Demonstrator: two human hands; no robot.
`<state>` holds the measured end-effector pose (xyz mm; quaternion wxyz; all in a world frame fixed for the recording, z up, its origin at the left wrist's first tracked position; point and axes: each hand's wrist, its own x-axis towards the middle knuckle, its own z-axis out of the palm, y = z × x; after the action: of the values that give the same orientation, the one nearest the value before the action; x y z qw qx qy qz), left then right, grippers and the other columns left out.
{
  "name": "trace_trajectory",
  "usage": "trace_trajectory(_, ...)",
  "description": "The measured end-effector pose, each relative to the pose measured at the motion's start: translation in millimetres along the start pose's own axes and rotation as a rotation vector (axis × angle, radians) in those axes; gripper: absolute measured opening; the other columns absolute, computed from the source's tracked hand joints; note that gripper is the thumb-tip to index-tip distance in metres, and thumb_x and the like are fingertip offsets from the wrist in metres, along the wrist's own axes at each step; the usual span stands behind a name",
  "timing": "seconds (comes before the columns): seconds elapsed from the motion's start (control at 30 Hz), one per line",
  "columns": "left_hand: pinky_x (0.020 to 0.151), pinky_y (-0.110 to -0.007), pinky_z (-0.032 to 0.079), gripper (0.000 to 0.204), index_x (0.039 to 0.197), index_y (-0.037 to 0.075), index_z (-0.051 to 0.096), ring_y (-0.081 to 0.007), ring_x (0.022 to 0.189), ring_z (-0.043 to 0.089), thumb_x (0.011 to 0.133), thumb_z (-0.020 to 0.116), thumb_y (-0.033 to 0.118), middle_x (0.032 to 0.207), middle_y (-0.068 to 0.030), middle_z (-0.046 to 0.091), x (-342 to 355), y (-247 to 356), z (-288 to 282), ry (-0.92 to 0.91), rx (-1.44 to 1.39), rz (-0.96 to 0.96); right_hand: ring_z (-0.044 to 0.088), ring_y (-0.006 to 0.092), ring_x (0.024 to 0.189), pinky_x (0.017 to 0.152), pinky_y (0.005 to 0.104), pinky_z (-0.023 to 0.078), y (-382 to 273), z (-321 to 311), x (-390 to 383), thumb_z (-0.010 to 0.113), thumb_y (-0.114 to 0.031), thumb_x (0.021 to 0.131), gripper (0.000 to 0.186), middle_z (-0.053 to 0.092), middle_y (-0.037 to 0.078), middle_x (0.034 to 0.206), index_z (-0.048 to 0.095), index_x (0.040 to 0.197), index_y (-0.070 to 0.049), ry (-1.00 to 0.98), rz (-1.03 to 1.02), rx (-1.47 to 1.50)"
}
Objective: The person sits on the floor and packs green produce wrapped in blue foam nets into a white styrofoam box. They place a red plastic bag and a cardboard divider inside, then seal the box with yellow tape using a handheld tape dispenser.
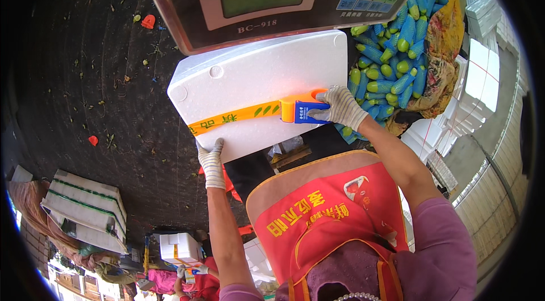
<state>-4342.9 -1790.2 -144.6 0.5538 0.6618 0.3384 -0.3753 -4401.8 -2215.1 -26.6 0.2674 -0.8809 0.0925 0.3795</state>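
A white foam box (pixel 267 76) lies in front of me, just below a digital scale. My right hand (pixel 342 109), in a striped glove, grips a blue and orange tape dispenser (pixel 304 111) against the box's near side. From it a strip of yellow printed tape (pixel 227 121) runs left across the foam to the left edge. My left hand (pixel 211 159), gloved the same way, rests at the box's lower left corner, fingers stretched and thumb on the foam near the tape's end.
The scale (pixel 261 28) with its displays and keypad overhangs the box's far side. Many green vegetables in blue nets (pixel 392 68) are heaped at the right. White foam boxes (pixel 482 76) stand farther right. At lower left, a co-worker's gloved hands (pixel 184 271) work beside another foam box (pixel 180 247).
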Motion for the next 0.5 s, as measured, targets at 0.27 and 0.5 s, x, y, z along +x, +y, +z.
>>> trace_trajectory(0.27,0.121,-0.043,0.026,0.099,0.158,0.01,0.034,-0.0256,0.145,0.038,0.091,0.039,0.083,0.158,-0.0094,0.043,19.3,83.1,-23.7,0.183,-0.134,-0.088,0.068,0.037,0.07,0.068,0.0468,0.053,1.7,13.1,13.3,0.058,-0.074,0.084,0.068,0.068,0.018,0.072,0.071,0.087,-0.007,-0.065,-0.022,-0.079)
trace_trajectory(0.5,0.123,-0.048,0.021,0.1,0.157,0.007,0.033,-0.0339,0.149,0.03,0.09,0.048,0.08,0.158,-0.0185,0.04,34.0,105.7,44.3,0.265,0.628,0.52,0.065,0.0401,0.064,0.064,0.0482,0.051,22.9,20.0,16.7,0.06,-0.071,0.085,0.066,0.064,0.018,0.066,0.071,0.083,-0.007,0.006,-0.095,0.062)
